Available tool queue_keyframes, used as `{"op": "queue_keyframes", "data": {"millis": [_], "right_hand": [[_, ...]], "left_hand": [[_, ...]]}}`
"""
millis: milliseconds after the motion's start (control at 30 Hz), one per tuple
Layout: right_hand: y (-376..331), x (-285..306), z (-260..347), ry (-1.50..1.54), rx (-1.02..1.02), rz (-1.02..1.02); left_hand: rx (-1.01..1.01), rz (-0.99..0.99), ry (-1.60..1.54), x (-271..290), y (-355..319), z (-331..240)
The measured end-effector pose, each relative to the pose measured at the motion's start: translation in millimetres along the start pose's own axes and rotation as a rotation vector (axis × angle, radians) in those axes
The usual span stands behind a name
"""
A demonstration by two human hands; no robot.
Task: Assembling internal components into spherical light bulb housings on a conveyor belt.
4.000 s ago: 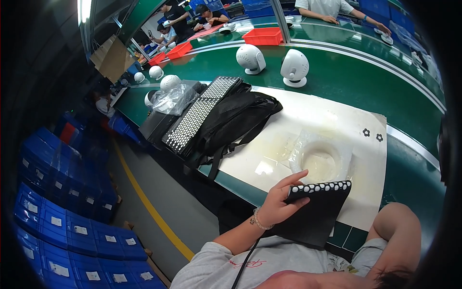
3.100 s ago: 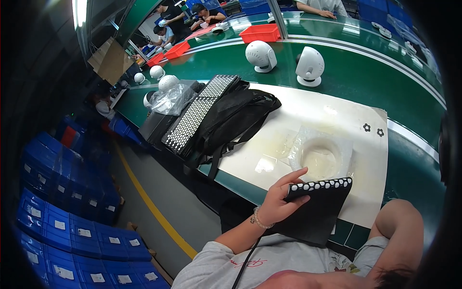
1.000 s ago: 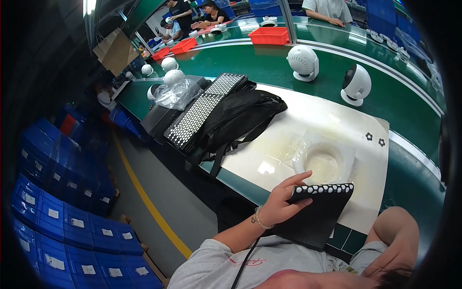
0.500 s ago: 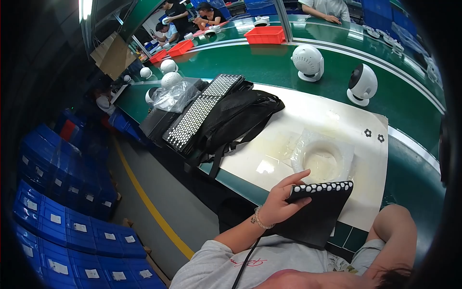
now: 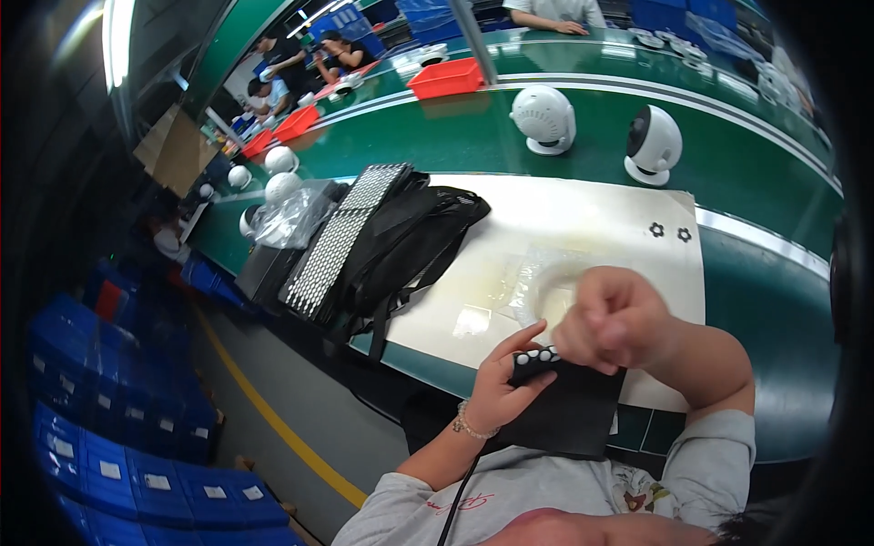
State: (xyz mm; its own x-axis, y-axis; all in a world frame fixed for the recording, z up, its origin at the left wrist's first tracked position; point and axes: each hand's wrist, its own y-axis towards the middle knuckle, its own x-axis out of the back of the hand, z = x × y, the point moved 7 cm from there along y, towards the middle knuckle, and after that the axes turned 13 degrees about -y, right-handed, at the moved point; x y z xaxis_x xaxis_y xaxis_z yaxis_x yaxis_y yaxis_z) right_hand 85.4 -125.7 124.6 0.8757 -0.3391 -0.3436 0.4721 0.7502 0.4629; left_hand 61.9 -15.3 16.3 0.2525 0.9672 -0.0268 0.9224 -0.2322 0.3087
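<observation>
My left hand [image 5: 499, 387] grips a black sheet [image 5: 572, 409] by its near-left corner, thumb on one face and fingers behind. White round spots [image 5: 534, 356] line the sheet's top edge. My right hand [image 5: 617, 318] is raised over the right part of that edge and hides it. Its fingers are curled in and slightly blurred; whatever they may pinch does not show. Just beyond both hands, a clear-wrapped white ring [image 5: 526, 289] lies on the white board [image 5: 437, 314], partly covered by my right hand.
Left on the board are a white-dotted black panel [image 5: 350, 232], a black mesh bag [image 5: 423, 237] and clear plastic wrap [image 5: 296, 217]. White round-headed devices [image 5: 543, 118] stand on the green bench [image 5: 401, 146]. Red bins [image 5: 446, 79] and co-workers are farther off. Blue crates [image 5: 118, 473] fill the lower left.
My right hand has come up from beside my body to the sheet's edge. My left hand still holds the sheet. The whole view has shifted, moving the scene leftward.
</observation>
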Motion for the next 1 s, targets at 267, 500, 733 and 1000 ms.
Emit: {"op": "queue_keyframes", "data": {"millis": [267,500,733,1000], "right_hand": [[-1.5,-2.4,-13.1,0.051,-0.064,-0.066],[-0.6,-4.6,-10.9,0.154,0.026,-0.028],[1.0,-0.7,-13.3,0.091,-0.064,-0.060],[5.9,63.7,-3.9,-0.315,-0.110,-0.398]], "left_hand": [[0.002,0.007,-0.068,0.4,-0.1,1.2],[0.002,0.000,-0.101,-0.1,-0.2,1.1],[0.036,0.015,-0.141,-0.4,-0.4,6.8],[-0.051,-0.007,-0.016,0.0,0.1,-3.1]]}}
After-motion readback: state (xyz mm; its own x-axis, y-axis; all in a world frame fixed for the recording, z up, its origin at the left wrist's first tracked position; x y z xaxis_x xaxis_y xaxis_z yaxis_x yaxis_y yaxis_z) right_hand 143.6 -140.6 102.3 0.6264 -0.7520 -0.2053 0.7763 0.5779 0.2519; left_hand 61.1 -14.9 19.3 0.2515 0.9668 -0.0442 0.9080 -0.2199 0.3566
